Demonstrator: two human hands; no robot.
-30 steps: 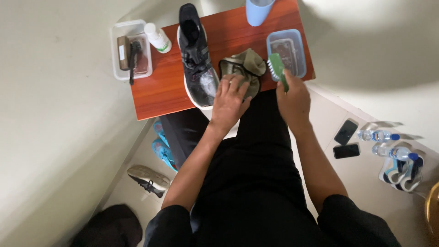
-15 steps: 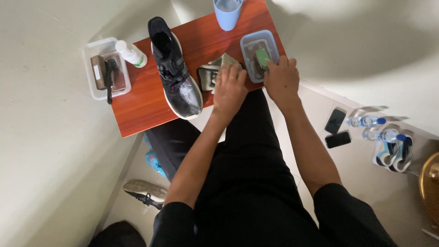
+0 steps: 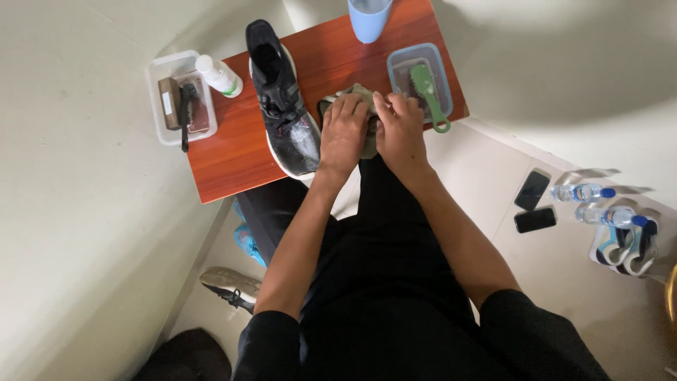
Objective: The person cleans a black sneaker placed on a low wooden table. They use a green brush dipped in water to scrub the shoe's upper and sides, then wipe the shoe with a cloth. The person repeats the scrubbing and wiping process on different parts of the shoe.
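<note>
Both your hands grip one olive-green cloth (image 3: 361, 95): your left hand (image 3: 343, 134) presses down flat on it, and your right hand (image 3: 397, 127) has its fingers curled into the fabric beside the left. The cloth is soft and crumpled, bunched with no clear long axis, and it sits at the near edge of the table (image 3: 233, 159), just right of the shoe.

Take the table as your landmark. It is one small rectangle of smooth reddish-brown wood. On it lies one black knit shoe (image 3: 282, 99) with a white sole, its long axis running from the far edge to the near edge, toe toward you and heel away. At the table's left end sits one clear plastic tray (image 3: 163, 70) holding two brushes, with one white bottle (image 3: 218, 76) lying tilted just beside it. At the right end, one clear plastic tub (image 3: 396, 60) holds one green plastic brush (image 3: 427, 92), its handle sticking out toward you. One pale blue cup (image 3: 369, 17) stands at the far edge.

On the floor right of the table lie two dark phones (image 3: 532, 189) and two clear water bottles (image 3: 582, 192).
</note>
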